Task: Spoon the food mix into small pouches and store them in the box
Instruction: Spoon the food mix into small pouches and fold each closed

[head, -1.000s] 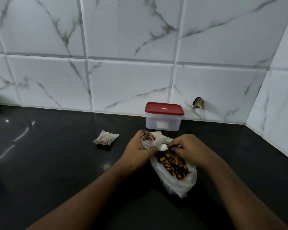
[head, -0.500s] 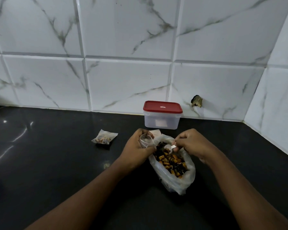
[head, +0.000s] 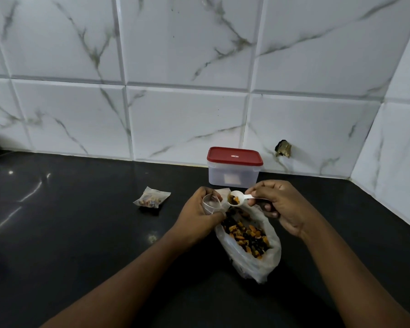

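My left hand grips a small clear pouch with its mouth held open. Pinched in my right hand is a white plastic spoon carrying a little food mix, its bowl right beside the pouch mouth. Below both hands lies an open plastic bag of orange and dark food mix. A filled pouch rests on the counter to the left. The clear box with a red lid stands shut against the wall behind my hands.
The black counter meets white marble tiles at the back and on the right. A small brass fitting sticks out of the wall right of the box. A dark object sits at the far left edge.
My right hand has lifted the spoon out of the bag with food mix in it and brought it up to the pouch mouth. The left hand has kept hold of the pouch.
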### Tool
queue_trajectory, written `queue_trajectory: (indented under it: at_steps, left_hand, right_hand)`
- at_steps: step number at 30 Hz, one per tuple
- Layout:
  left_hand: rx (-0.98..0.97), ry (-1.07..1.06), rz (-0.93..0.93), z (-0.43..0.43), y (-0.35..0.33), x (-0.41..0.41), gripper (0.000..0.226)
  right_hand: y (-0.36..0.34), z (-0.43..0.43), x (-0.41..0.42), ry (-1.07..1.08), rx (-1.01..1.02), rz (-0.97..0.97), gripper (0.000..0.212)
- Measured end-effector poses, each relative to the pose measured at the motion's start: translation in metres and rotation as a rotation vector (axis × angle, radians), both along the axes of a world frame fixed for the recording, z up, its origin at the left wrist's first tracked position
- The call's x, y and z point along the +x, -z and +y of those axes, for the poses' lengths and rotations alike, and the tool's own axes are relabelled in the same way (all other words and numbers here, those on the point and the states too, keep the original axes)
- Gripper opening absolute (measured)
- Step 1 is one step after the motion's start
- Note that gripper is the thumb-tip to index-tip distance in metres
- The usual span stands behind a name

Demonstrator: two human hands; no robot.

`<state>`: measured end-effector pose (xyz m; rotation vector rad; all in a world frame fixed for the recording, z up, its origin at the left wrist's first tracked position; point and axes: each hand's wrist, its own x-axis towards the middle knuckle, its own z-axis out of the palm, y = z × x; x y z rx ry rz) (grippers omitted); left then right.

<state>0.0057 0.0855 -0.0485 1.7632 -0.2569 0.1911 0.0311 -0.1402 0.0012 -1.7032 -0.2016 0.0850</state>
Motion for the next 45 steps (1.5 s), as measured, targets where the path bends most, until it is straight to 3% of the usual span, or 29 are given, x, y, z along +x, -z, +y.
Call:
queue_trajectory:
  at_steps: [3, 7, 9, 14, 17, 20, 25, 33, 38, 45]
  left_hand:
    - [0.007, 0.009, -0.006, 0.001, 0.002, 0.001, 0.038]
    - [0.011, -0.007, -0.036, 0.0, 0.003, 0.002, 0.033]
    - [0.015, -0.019, -0.041, -0.001, 0.003, 0.002, 0.033]
    - [-0.017, -0.005, -0.022, 0.0, 0.002, 0.002, 0.033]
    - [0.009, -0.009, -0.021, 0.0, 0.002, 0.003, 0.035]
    - [0.016, -0.018, -0.013, 0.0, 0.001, 0.001, 0.036]
    - [0.022, -0.025, -0.02, 0.0, 0.0, 0.001, 0.036]
    - [0.018, -0.019, -0.004, 0.001, 0.0, 0.0, 0.036]
    - [0.019, -0.014, 0.001, 0.0, 0.0, 0.001, 0.037]
    - [0.025, -0.013, 0.008, 0.0, -0.002, -0.001, 0.038]
  right_hand:
    - [-0.002, 0.011, -0.009, -0.071, -0.031, -0.118, 0.018]
    - [-0.001, 0.025, -0.018, -0.198, -0.44, -0.312, 0.018]
    - [0.0, 0.027, -0.019, -0.208, -0.483, -0.358, 0.021]
    - [-0.006, 0.016, -0.016, -0.076, -0.418, -0.402, 0.019]
    - [-0.009, 0.003, -0.009, -0.008, -0.605, -0.414, 0.02]
    - [-0.003, -0.001, -0.005, -0.071, -0.796, -0.319, 0.019]
    - [0.012, 0.009, 0.002, -0.122, -0.928, -0.319, 0.024]
    - [0.002, 0.003, -0.003, -0.024, -0.801, -0.237, 0.015]
    - [0.005, 0.007, -0.003, -0.008, -0.443, -0.028, 0.014]
    - [0.007, -0.004, 0.007, 0.084, -0.241, 0.227, 0.014]
